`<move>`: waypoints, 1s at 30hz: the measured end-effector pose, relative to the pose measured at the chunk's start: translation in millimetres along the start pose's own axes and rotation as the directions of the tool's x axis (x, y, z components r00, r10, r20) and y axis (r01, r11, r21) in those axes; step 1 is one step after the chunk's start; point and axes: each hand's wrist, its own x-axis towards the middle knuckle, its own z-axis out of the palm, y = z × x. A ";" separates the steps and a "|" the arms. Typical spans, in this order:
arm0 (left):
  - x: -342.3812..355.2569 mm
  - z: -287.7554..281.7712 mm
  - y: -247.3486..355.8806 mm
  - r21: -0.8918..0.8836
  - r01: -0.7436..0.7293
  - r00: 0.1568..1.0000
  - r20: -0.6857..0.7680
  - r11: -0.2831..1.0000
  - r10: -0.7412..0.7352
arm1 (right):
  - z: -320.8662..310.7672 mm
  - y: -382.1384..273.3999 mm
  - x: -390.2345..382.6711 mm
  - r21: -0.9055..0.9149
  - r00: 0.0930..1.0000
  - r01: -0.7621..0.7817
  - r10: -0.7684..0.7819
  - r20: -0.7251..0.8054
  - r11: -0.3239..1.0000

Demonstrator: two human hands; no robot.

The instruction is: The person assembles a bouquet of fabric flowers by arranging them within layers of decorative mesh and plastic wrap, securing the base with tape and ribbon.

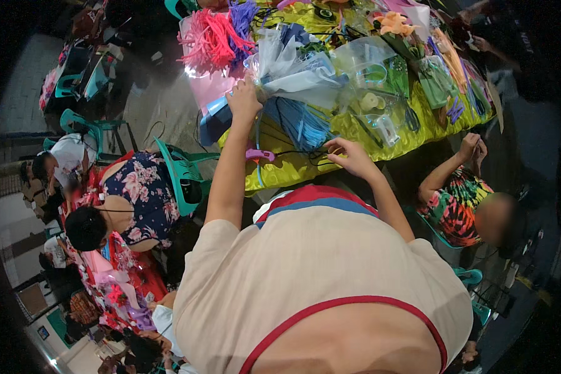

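A bouquet wrap of white and blue sheets (287,78) lies across the near left part of the table. My left hand (244,101) is closed around its gathered part, where dark blue paper (215,122) sticks out below. Just right of that hand rests a bundle of blue fuzzy stems (299,121). My right hand (354,158) hovers by the table's near edge, fingers bent and apart, close to a thin black cord (311,153). Nothing shows in its grasp. Between my forearms is a pink glue gun (259,154).
Yellow cloth (280,176) covers the table. Pink fuzzy stems (215,40) lie at the far left, clear plastic packages (371,103) and a green-wrapped bouquet (436,81) to the right. A person (458,196) sits at right; another (134,199) sits left, beside a green chair (184,177).
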 end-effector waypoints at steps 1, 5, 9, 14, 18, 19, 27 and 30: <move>-0.9 6.7 -4.9 0.005 -0.006 1.000 -0.001 1.000 0.006 | 2.4 -2.0 0.6 0.005 1.000 0.001 -0.001 -0.006 1.000; -0.9 17.4 -13.1 -0.065 -0.066 0.976 -0.210 0.996 0.051 | 7.9 -9.8 -0.5 -0.038 0.999 0.008 -0.007 0.040 0.999; -5.2 18.5 -12.3 -0.131 -0.163 0.952 -0.281 0.978 0.121 | 5.6 -8.9 -2.3 -0.062 0.996 -0.020 0.025 0.081 0.998; -17.5 31.6 -20.5 -0.164 -0.262 0.886 -0.432 0.951 0.169 | 2.7 -3.2 -2.7 -0.036 0.997 -0.030 0.033 0.068 0.999; -23.2 30.0 -26.4 -0.126 -0.383 0.722 -0.658 0.915 0.212 | -0.2 1.4 -0.3 -0.044 0.996 -0.001 0.005 0.090 0.999; -26.4 27.8 -25.4 -0.123 -0.386 0.721 -0.659 0.914 0.216 | -1.1 2.1 -0.4 -0.037 0.995 -0.001 0.005 0.099 0.999; -52.1 11.9 -15.7 -0.289 -0.401 0.641 -0.766 0.869 0.042 | -46.5 35.4 11.2 0.130 0.976 -0.020 -0.009 0.219 0.991; -67.1 18.5 -15.4 -0.389 -0.281 0.609 -0.779 0.877 -0.150 | -95.4 25.4 19.4 0.046 0.994 0.003 0.002 -0.109 0.999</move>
